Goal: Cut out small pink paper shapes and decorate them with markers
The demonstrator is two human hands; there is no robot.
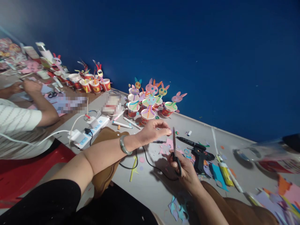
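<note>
In the head view my right hand [186,172] grips a pair of scissors [174,142] by their black handles, blades pointing up. The blades look nearly closed. My left hand [156,130], with a green bangle [123,145] on the wrist, reaches across so its pinched fingertips are beside the blades. Whatever is between those fingertips is too small to make out. Beyond the scissors lies a black marker [191,142], and a black glue gun [200,160] rests to the right. Pink paper scraps [167,146] are scattered under my hands.
Paper cups [148,116] with colourful rabbit faces stand by the blue wall [187,56]. A power strip [93,131] with cables is at the left, near a co-worker's arm [44,103]. A yellow tube [225,174], blue paper offcuts [178,207] and a clear bottle [264,153] are nearer the right.
</note>
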